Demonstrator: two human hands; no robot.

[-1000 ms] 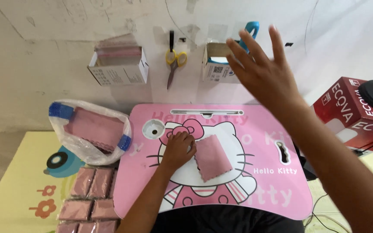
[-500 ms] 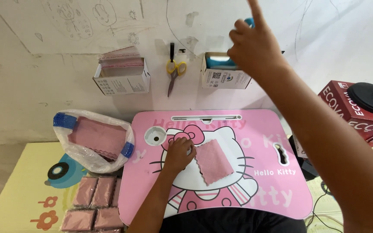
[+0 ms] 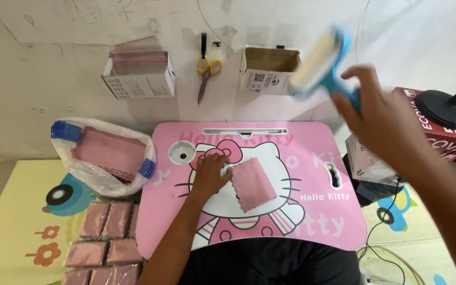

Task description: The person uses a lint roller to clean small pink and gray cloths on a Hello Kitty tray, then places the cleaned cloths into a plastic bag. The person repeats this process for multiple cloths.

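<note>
One pink cloth (image 3: pixel 253 183) is pinned mid-tabletop (image 3: pixel 312 221).
A blue lint roller (image 3: pixel 320 62), newly lifted, is gripped by the right hand (image 3: pixel 391 124); left hand (image 3: pixel 210 175) fingers are spread flat on the cloth's left edge.

Two cardboard boxes (image 3: pixel 139 79) (image 3: pixel 268 70), one scissors (image 3: pixel 205 71), one lint roller (image 3: pixel 320 62), one lap desk (image 3: pixel 312 221)

yellow-handled scissors (image 3: pixel 205 74) hang on the wall between two open cardboard boxes (image 3: pixel 139 76) (image 3: pixel 266 71). plastic bag (image 3: pixel 101 155) of pink cloths beside my bench, flat pink packets (image 3: pixel 104 243) on the mat, black lamp base (image 3: pixel 443 108) far right.
</note>
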